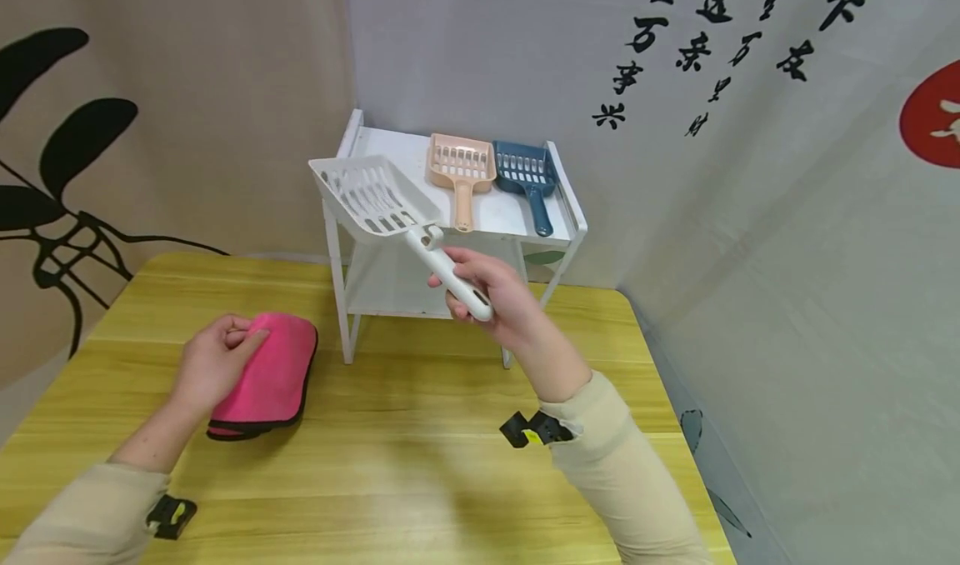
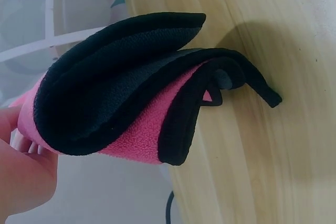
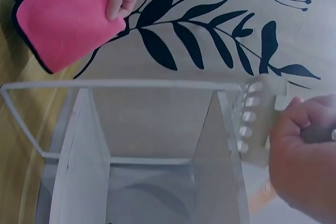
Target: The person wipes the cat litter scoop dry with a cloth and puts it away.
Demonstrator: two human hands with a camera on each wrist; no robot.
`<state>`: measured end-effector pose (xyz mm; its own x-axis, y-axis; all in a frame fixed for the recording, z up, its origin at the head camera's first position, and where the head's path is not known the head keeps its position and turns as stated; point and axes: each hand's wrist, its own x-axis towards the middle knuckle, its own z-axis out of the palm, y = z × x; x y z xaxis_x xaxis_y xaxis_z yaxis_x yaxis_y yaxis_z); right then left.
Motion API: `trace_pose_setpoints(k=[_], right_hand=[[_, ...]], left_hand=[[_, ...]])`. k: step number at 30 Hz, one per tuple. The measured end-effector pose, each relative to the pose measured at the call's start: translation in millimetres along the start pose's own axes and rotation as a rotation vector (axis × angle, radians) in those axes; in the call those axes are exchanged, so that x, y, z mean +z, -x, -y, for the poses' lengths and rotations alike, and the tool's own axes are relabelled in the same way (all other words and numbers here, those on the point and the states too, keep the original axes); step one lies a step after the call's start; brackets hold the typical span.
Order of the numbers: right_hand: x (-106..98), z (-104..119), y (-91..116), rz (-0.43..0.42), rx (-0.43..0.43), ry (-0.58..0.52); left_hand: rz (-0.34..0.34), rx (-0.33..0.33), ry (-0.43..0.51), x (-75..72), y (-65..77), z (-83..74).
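In the head view my left hand (image 1: 213, 363) pinches the top edge of a folded pink cleaning cloth (image 1: 276, 373) with black trim, held over the left part of the table. The left wrist view shows the dark grey inner side of the folded cloth (image 2: 100, 95) and its loose corners. My right hand (image 1: 510, 298) grips a white slotted litter scoop (image 1: 447, 273) by its handle. The scoop's head points up and left, in front of the small shelf. From the right wrist, the scoop (image 3: 261, 124) is partly hidden by the hand.
A white two-tier shelf (image 1: 397, 144) stands at the back of the yellow wooden table (image 1: 390, 482). On its top lie a peach litter scoop (image 1: 462, 177) and a dark blue litter scoop (image 1: 528, 173), side by side. Printed curtains (image 1: 480, 48) hang behind.
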<state>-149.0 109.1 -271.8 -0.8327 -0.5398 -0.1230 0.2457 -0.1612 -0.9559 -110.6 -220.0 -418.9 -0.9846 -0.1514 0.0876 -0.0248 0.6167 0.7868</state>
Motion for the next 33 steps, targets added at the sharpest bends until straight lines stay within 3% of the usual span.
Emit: trace_pose_setpoints(k=[15, 20, 26, 33], right_hand=[[32.9, 8.6, -23.0, -0.009, 0.001, -0.123], [35.6, 13.4, -31.3, 0.033, 0.015, -0.133], [33.7, 14.8, -40.6, 0.023, 0.030, -0.189], [22.7, 11.6, -34.3, 0.172, 0.016, -0.196]], left_hand=[[0.013, -0.006, 0.016, 2.8, 1.5, 3.2], [0.011, -0.008, 0.023, 4.0, 3.3, 4.3], [0.012, -0.006, 0.030, 4.6, 4.6, 2.7], [0.003, 0.012, 0.028, 5.1, 4.8, 4.5]])
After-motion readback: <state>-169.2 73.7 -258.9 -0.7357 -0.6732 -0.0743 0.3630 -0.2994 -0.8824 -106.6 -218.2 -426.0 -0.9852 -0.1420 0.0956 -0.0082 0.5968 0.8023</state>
